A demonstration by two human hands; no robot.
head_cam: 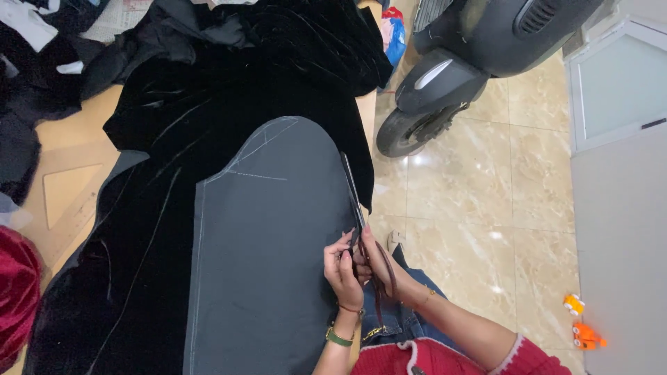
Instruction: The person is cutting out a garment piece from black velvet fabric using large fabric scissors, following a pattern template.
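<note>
The person sits at the edge of the pale wooden bench (69, 149), both hands low at its right side. The right hand (379, 260) is closed through the dark reddish loop handles of a pair of long steel tailor's shears (352, 194), whose narrow blades run up along the right edge of a flat grey fabric panel marked with white chalk lines (267, 250). The left hand (342, 271), fingers curled, presses against the shears' handles and the panel's edge just beside the right hand; whether it grips anything I cannot tell. The grey panel lies on a large spread of black velvet cloth (229, 83) that covers most of the bench. A dark scooter (451, 69) stands on the glossy beige floor tiles (486, 208) to the right.
</note>
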